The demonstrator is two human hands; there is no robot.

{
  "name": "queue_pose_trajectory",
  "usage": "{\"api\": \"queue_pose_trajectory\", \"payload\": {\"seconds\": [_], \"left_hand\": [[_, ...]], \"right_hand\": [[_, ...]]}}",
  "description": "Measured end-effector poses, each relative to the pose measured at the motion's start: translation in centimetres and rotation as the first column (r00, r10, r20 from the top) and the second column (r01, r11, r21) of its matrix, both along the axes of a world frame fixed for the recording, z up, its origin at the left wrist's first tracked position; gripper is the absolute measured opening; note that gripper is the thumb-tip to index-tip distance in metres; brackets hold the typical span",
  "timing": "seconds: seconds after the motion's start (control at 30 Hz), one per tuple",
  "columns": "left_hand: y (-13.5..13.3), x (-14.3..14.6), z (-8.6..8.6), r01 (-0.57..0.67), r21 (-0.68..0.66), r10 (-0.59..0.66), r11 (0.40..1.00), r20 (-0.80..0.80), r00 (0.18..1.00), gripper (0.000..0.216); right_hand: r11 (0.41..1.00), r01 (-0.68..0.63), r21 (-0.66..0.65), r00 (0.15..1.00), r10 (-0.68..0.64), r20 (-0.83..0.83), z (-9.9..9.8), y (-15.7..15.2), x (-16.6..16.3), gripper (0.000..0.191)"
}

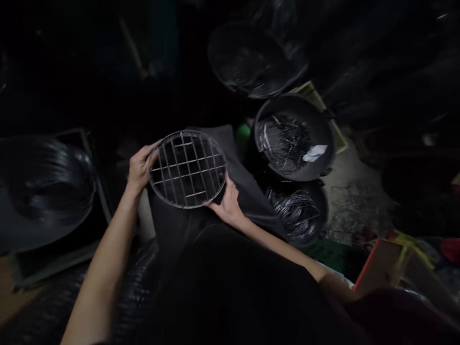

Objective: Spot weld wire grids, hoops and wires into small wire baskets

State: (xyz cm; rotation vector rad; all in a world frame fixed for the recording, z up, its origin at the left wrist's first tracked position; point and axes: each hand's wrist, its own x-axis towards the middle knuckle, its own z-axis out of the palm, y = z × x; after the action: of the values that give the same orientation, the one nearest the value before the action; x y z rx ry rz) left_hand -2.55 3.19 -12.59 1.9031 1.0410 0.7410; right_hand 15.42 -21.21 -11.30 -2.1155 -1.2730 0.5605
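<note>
A round wire grate (192, 166), a metal ring with crossing bars, is held up over the dark cloth (247, 191) on my lap. My left hand (141, 167) grips its rim on the left side, with the fingertips partly hidden behind the ring. At the lower right of the rim, my right hand (229, 203) holds it with the thumb along the lower edge and the fingers at the side. Through the bars only dark background shows.
To the right, a dark basin (323, 129) holds thin wire pieces and a white scrap. Below it lies coiled wire (296, 213) in another container. A frame-like stand with a plastic-covered bundle (50, 182) is on the left. An orange-edged box (381, 263) sits lower right.
</note>
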Motion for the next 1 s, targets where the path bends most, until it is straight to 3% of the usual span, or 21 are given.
{"api": "queue_pose_trajectory", "payload": {"seconds": [0.07,0.13,0.2,0.27,0.3,0.37,0.47,0.53,0.6,0.67,0.73,0.77,0.9,0.93,1.0], "left_hand": [[0.4,-0.1,0.3,-0.029,0.013,0.029,1.000,-0.061,0.998,0.055],[0.8,-0.1,1.0,-0.039,-0.092,0.033,0.995,-0.069,0.997,0.060],[1.4,0.0,2.1,0.040,-0.339,-0.037,0.940,0.014,0.999,0.069],[2.2,0.3,3.3,0.186,-0.532,-0.170,0.826,0.079,0.982,0.073],[2.7,0.5,3.8,0.240,-0.565,-0.247,0.790,0.066,0.967,0.073],[3.5,0.7,4.8,0.275,-0.535,-0.353,0.799,-0.046,0.935,0.070],[4.1,0.1,6.6,0.223,-0.424,-0.323,0.878,-0.180,0.929,0.074],[3.8,-0.8,8.5,0.197,-0.318,-0.262,0.927,-0.178,0.949,0.090],[2.9,-1.6,10.3,0.193,-0.117,-0.209,0.974,-0.145,0.967,0.112],[1.5,-1.6,11.2,0.201,0.144,-0.181,0.969,-0.141,0.973,0.125],[0.2,-1.0,10.5,0.218,0.338,-0.159,0.916,-0.193,0.968,0.122],[-0.3,-0.5,9.7,0.227,0.371,-0.149,0.900,-0.227,0.963,0.116],[-2.0,1.3,6.3,0.231,0.358,-0.116,0.905,-0.315,0.942,0.101],[-2.5,1.7,6.1,0.229,0.341,-0.105,0.912,-0.346,0.932,0.100],[-3.2,2.3,6.5,0.218,0.312,-0.078,0.925,-0.404,0.911,0.100]], "right_hand": [[0.997,-0.034,0.071,0.999,0.037,-0.038,0.6,0.1,3.7,0.077],[0.998,0.026,0.056,1.000,-0.026,0.003,1.2,0.5,9.5,0.047],[0.976,0.197,-0.091,0.973,-0.182,0.145,1.2,1.7,16.3,0.039],[0.914,0.319,-0.252,0.928,-0.247,0.279,0.2,3.3,22.3,0.036],[0.889,0.340,-0.308,0.919,-0.244,0.311,-0.6,4.2,24.6,0.034],[0.859,0.335,-0.387,0.922,-0.214,0.324,-2.4,5.7,27.4,0.028],[0.812,0.327,-0.483,0.925,-0.172,0.338,-4.5,7.2,28.3,0.026],[0.795,0.316,-0.518,0.927,-0.142,0.347,-4.8,7.4,27.8,0.025],[0.790,0.295,-0.537,0.929,-0.105,0.355,-4.3,7.1,27.4,0.024],[0.795,0.270,-0.543,0.928,-0.064,0.367,-3.3,6.6,27.4,0.019],[0.804,0.255,-0.537,0.925,-0.040,0.379,-2.2,6.3,27.9,0.014],[0.809,0.259,-0.528,0.922,-0.043,0.385,-1.6,6.2,28.2,0.013],[0.858,0.268,-0.438,0.929,-0.109,0.355,1.9,5.9,27.3,0.007],[0.896,0.238,-0.376,0.956,-0.149,0.252,3.2,5.8,26.1,0.015],[0.963,0.108,-0.249,0.980,-0.145,-0.138,5.9,5.9,22.7,0.042]]}}
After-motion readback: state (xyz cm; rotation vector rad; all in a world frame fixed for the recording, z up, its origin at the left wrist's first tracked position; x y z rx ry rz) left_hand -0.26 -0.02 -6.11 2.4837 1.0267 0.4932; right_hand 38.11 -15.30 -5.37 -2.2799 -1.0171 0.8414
